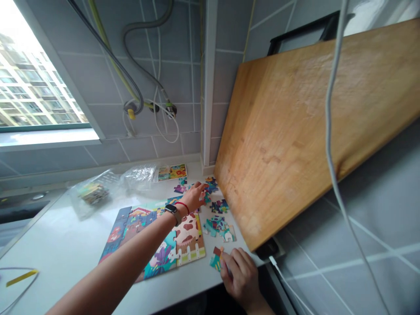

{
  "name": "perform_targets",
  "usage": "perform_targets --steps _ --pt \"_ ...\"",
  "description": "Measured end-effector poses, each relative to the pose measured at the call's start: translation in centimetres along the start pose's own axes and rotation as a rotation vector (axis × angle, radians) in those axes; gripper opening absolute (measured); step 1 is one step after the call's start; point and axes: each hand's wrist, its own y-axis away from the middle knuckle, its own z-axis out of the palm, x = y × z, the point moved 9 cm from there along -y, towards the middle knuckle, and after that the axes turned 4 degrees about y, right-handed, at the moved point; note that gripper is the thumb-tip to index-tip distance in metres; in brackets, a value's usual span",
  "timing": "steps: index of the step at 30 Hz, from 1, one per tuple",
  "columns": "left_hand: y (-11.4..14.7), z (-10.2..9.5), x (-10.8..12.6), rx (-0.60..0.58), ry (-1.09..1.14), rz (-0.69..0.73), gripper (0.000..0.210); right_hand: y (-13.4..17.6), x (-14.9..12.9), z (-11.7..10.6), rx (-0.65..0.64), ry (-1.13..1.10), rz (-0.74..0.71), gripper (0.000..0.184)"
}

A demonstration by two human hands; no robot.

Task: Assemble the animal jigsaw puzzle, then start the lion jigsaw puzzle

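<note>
My left hand (pixel 194 197), with a watch and a red cord at the wrist, reaches across the partly assembled jigsaw puzzle (pixel 190 229). Its fingers are bent and a little apart, over loose puzzle pieces (pixel 211 183) near the wall corner; the fingertips are partly hidden. At the counter's front edge my right hand (pixel 241 273) pinches a teal and brown puzzle piece (pixel 215 259) between thumb and finger. Between the two hands lie more loose pieces, a dark cluster (pixel 219 206) and a teal cluster (pixel 215 225). The left forearm covers part of the puzzle.
A large wooden board (pixel 295 118) leans along the right side. A picture card (pixel 172 172), a crumpled clear bag (pixel 139 177) and a plastic bag with pieces (pixel 93 193) lie at the back. A white cable (pixel 330 131) hangs in front of the board.
</note>
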Motion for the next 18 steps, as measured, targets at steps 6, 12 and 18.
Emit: perform_targets --steps 6,12,18 --pt "0.5 -2.2 0.4 0.072 0.181 -0.006 0.026 -0.1 0.0 0.1 0.015 0.016 0.014 0.022" --pt "4.3 -8.2 -0.7 0.163 0.487 -0.084 0.027 -0.2 0.3 0.2 0.006 0.014 0.023 0.022" --pt "13.9 -13.6 -5.8 0.279 0.856 -0.338 0.034 0.2 0.3 0.3 0.027 0.038 -0.033 0.031"
